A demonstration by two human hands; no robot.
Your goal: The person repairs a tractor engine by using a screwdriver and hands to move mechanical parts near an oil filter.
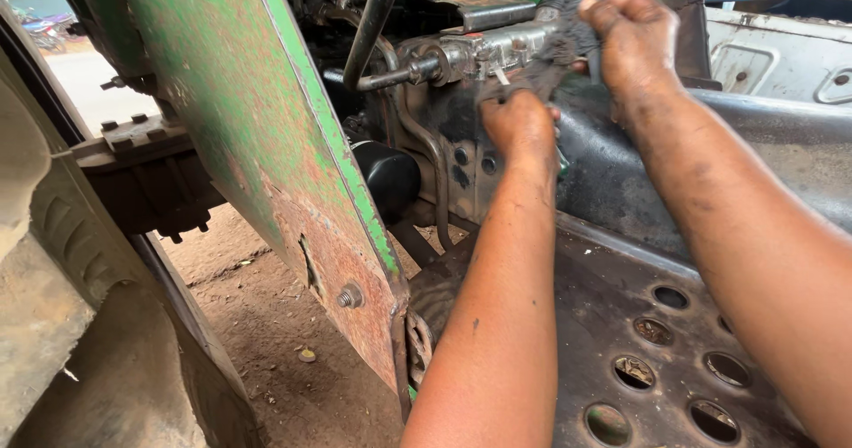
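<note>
Head view: right hand (632, 35) clutches dark rag (568, 35).

Bare reddish dirt floor (266, 324) lies below, scattered with small debris; a worn tyre (53, 262) rises at the left; bright daylight falls on the open ground (84, 80) beyond; a pale metal panel (781, 53) stands at upper right.

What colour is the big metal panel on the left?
The panel is green, worn with brown rust; head view.

Dark greasy rag (557, 44) bunched against silvery metal valve block (497, 51), upper centre.
</note>
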